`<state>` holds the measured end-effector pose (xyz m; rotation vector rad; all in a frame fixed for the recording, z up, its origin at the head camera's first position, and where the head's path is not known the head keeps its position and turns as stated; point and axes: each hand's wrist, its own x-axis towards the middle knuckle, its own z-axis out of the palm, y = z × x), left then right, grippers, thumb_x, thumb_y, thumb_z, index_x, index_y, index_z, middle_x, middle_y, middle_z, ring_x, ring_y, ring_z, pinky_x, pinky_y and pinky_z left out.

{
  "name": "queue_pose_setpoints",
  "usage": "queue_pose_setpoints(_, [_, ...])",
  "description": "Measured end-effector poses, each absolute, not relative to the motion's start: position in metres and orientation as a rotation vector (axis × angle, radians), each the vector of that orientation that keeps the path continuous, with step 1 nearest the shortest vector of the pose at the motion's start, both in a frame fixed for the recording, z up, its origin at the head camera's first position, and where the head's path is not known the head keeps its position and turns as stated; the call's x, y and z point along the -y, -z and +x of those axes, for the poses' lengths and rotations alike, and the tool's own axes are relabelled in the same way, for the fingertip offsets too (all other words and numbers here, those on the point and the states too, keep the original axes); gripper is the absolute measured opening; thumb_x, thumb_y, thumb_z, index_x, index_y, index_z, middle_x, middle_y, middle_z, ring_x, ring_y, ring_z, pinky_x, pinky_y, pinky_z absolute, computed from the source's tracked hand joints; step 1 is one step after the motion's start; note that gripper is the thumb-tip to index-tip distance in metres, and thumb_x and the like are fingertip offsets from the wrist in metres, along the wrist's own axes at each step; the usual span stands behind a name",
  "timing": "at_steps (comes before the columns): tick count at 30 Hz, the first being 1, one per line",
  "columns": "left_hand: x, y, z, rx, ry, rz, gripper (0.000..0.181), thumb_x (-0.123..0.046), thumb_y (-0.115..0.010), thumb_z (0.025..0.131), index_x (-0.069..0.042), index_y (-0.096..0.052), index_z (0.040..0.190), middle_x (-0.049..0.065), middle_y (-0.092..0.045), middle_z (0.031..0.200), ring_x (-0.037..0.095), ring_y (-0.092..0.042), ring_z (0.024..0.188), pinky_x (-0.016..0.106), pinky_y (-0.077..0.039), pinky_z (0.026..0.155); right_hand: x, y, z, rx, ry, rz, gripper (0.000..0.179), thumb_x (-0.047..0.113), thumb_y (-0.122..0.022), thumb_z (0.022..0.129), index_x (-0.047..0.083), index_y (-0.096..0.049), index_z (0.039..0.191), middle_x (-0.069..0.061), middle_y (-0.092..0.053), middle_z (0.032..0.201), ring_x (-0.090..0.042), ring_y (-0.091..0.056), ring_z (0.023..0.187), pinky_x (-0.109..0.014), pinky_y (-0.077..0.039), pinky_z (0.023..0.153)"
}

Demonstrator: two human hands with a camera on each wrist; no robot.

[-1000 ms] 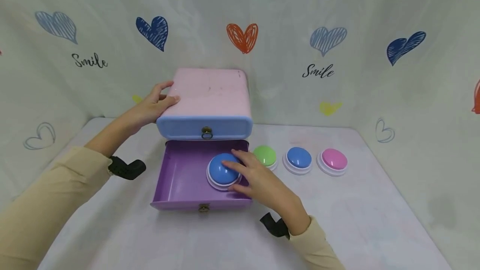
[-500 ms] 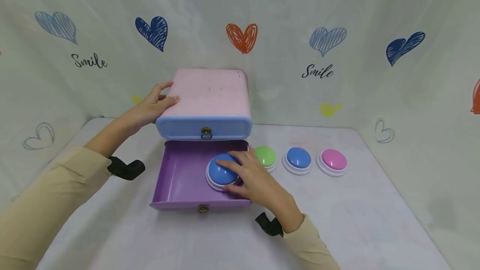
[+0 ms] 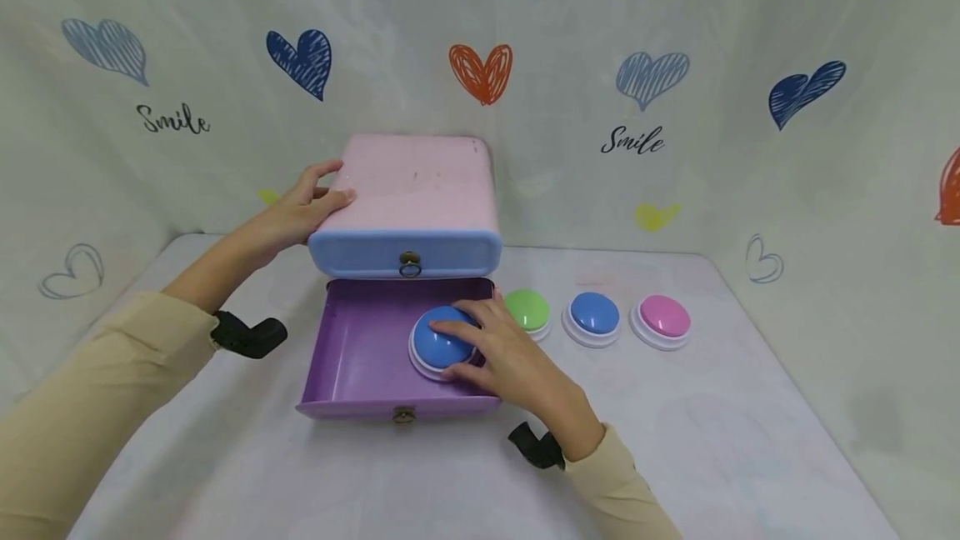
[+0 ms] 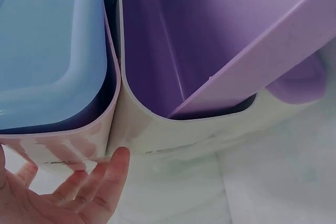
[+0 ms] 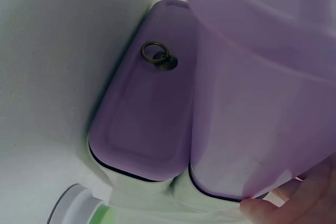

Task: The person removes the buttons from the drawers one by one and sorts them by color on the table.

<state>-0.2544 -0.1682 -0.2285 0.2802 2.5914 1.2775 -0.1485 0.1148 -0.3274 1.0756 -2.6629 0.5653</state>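
A small chest of drawers has a pink top (image 3: 420,177), a blue top drawer (image 3: 367,254) pushed in, and a purple drawer (image 3: 352,357) pulled out below it. My left hand (image 3: 296,211) rests on the chest's left upper edge, thumb on the pink top; its fingers touch the side in the left wrist view. A blue dome push button (image 3: 442,344) with a white base sits at the right inside the purple drawer. Reaching over the drawer's side, my right hand (image 3: 506,352) grips that button, thumb near its front rim. The button is hidden in both wrist views.
Right of the chest, a green button (image 3: 527,309), another blue button (image 3: 595,313) and a pink button (image 3: 664,317) stand in a row on the white table (image 3: 637,440). A lower purple drawer (image 5: 142,103) is shut. A heart-printed curtain (image 3: 562,7) hangs behind.
My right hand has moved slightly left and closed more around the blue button in the drawer. My left hand stays on the chest.
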Motion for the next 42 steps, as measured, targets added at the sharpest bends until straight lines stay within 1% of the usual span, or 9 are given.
queue_pose_setpoints(4, [0.168,0.229,-0.255,-2.587,-1.29,0.285,0.076,-0.048,-0.038,0.095,-0.022,0.008,0.15,0.03,-0.018,0.146,0.041,-0.043,0.116,0.034,-0.046,0.075,-0.115,0.327,-0.148,2.669,-0.557,1.075,0.049,0.038,-0.067,0.083,0.023,-0.056,0.128,-0.011,-0.049,0.133,-0.025,-0.042,0.128,-0.051,-0.014,0.112])
queue_pose_setpoints(12, [0.169,0.231,-0.256,-2.584,-1.296,0.281,0.075,-0.048,-0.037,0.095,-0.022,0.008,0.15,0.031,-0.018,0.145,0.041,-0.043,0.114,0.032,-0.046,0.073,-0.116,0.327,-0.148,2.64,-0.536,1.08,0.047,0.039,-0.066,0.084,0.023,-0.057,0.127,-0.011,-0.05,0.132,-0.027,-0.042,0.127,-0.051,-0.016,0.112])
queue_pose_setpoints(16, [0.168,0.23,-0.255,-2.585,-1.291,0.285,0.075,-0.048,-0.037,0.095,-0.022,0.009,0.15,0.031,-0.017,0.146,0.042,-0.043,0.115,0.033,-0.046,0.074,-0.117,0.328,-0.149,2.612,-0.548,1.079,0.045,0.039,-0.067,0.083,0.023,-0.059,0.125,-0.011,-0.051,0.131,-0.027,-0.043,0.126,-0.051,-0.017,0.112])
queue_pose_setpoints(24, [0.167,0.228,-0.254,-2.588,-1.293,0.275,0.076,-0.048,-0.038,0.095,-0.022,0.008,0.15,0.03,-0.019,0.145,0.04,-0.043,0.115,0.032,-0.046,0.074,-0.119,0.324,-0.147,2.587,-0.599,1.069,0.045,0.038,-0.069,0.082,0.024,-0.059,0.124,-0.01,-0.051,0.131,-0.027,-0.043,0.127,-0.05,-0.017,0.112])
queue_pose_setpoints(27, [0.168,0.228,-0.254,-2.588,-1.289,0.277,0.075,-0.048,-0.037,0.095,-0.022,0.009,0.15,0.031,-0.018,0.145,0.04,-0.043,0.115,0.031,-0.047,0.073,-0.12,0.319,-0.145,2.568,-0.622,1.051,0.045,0.037,-0.069,0.082,0.025,-0.059,0.124,-0.009,-0.051,0.132,-0.027,-0.043,0.126,-0.048,-0.023,0.111])
queue_pose_setpoints(33, [0.168,0.227,-0.254,-2.583,-1.289,0.268,0.076,-0.049,-0.037,0.095,-0.023,0.009,0.15,0.031,-0.018,0.146,0.041,-0.043,0.116,0.031,-0.047,0.074,-0.126,0.306,-0.138,2.501,-0.724,0.998,0.045,0.033,-0.073,0.079,0.025,-0.061,0.122,-0.007,-0.051,0.132,-0.023,-0.045,0.121,-0.042,-0.039,0.098])
queue_pose_setpoints(37, [0.169,0.227,-0.255,-2.581,-1.284,0.263,0.076,-0.049,-0.037,0.095,-0.023,0.01,0.149,0.031,-0.016,0.147,0.041,-0.043,0.116,0.032,-0.047,0.074,-0.132,0.3,-0.134,2.504,-0.813,0.957,0.046,0.031,-0.074,0.079,0.024,-0.062,0.122,-0.008,-0.047,0.134,-0.021,-0.04,0.124,-0.04,-0.043,0.095])
queue_pose_setpoints(42, [0.169,0.227,-0.255,-2.581,-1.272,0.265,0.076,-0.05,-0.036,0.095,-0.023,0.01,0.149,0.031,-0.015,0.147,0.043,-0.042,0.118,0.037,-0.047,0.079,-0.14,0.297,-0.132,2.519,-0.848,0.905,0.046,0.03,-0.074,0.079,0.024,-0.061,0.123,-0.009,-0.046,0.134,-0.022,-0.038,0.125,-0.039,-0.044,0.094])
